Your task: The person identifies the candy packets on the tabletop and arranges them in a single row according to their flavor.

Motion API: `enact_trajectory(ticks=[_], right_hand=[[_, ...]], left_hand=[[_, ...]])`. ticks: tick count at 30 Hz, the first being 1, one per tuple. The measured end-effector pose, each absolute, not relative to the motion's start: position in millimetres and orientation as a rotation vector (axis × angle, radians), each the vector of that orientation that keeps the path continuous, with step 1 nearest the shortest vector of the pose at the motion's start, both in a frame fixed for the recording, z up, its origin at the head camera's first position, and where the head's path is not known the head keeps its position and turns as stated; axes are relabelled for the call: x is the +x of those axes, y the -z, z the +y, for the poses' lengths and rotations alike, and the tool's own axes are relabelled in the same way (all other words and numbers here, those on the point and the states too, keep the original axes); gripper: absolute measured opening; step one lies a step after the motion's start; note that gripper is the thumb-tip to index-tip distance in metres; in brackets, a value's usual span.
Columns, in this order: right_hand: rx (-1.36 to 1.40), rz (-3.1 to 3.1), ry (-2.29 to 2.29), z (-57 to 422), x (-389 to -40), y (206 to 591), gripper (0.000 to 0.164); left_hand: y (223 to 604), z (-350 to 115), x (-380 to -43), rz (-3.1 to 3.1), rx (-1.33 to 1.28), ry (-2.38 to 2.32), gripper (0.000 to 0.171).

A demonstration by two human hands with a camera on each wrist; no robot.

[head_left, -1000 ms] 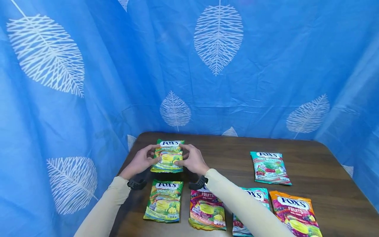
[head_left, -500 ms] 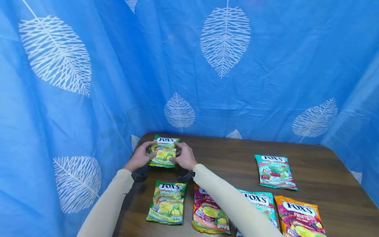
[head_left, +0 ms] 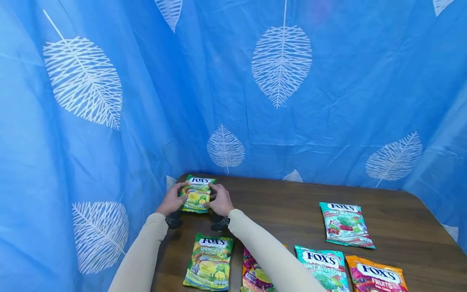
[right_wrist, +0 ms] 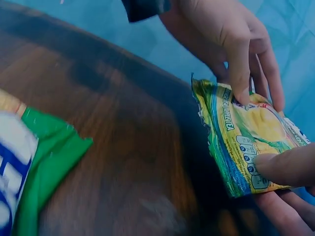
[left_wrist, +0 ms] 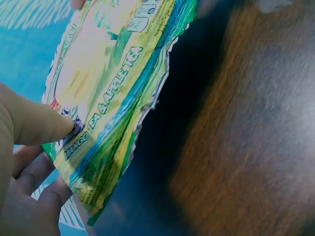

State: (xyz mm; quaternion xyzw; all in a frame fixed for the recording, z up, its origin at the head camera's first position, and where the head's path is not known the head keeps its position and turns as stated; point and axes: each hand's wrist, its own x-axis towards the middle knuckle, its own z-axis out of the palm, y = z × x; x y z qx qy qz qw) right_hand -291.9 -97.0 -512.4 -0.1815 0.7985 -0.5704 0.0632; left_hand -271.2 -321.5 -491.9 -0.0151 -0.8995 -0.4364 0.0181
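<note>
A green and yellow Spring Tea candy bag point(head_left: 197, 195) is held between both hands at the far left corner of the table. My left hand point(head_left: 173, 199) pinches its left side, thumb on the printed front and fingers behind, as the left wrist view shows on the bag point(left_wrist: 106, 98). On the right side my right hand point(head_left: 220, 200) pinches the bag point(right_wrist: 256, 128) the same way. The bag's lower edge casts a dark shadow on the wood. A second Spring Tea bag point(head_left: 209, 263) lies nearer, below the hands.
In the front row lie a purple Fruits bag point(head_left: 251, 269), partly under the right sleeve, a teal Mint Blossom bag point(head_left: 324, 269) and an orange Fruits bag point(head_left: 379, 275). Another Mint Blossom bag point(head_left: 346, 225) lies farther back at right. A blue leaf-print curtain point(head_left: 328, 101) surrounds the brown table point(head_left: 277, 207).
Both hands have carried the Spring Tea bag left and back toward the table's far left corner, keeping their grip. The head view has shifted, so the other bags appear lower and farther right.
</note>
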Motion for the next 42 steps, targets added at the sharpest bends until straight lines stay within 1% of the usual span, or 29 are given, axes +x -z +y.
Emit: enact_trajectory(ticks=[13, 23, 27, 30, 33, 37, 42], right_hand=[[-0.406, 2.431, 1.739, -116, -292, 529, 0.08], [-0.447, 2.427, 1.709, -121, -294, 534, 0.083], [-0.476, 2.444, 1.682, -121, -294, 534, 0.084], [-0.481, 2.472, 1.651, -122, -293, 532, 0.084], [-0.462, 2.503, 1.614, -124, -291, 530, 0.082], [-0.443, 2.543, 1.591, -124, -289, 530, 0.077], [-0.481, 2.541, 1.617, -115, -286, 531, 0.075]], left_hand=[[503, -330, -279, -2.863, 0.049, 1.301, 0.056], [504, -326, -280, -2.869, 0.094, 1.287, 0.06], [510, -327, -282, -2.859, 0.067, 1.287, 0.063], [514, -329, -283, -2.848, 0.031, 1.285, 0.062], [516, -330, -284, -2.85, 0.049, 1.289, 0.063], [515, -325, -282, -2.859, 0.084, 1.253, 0.063], [511, -317, -279, -2.817, 0.032, 1.133, 0.055]])
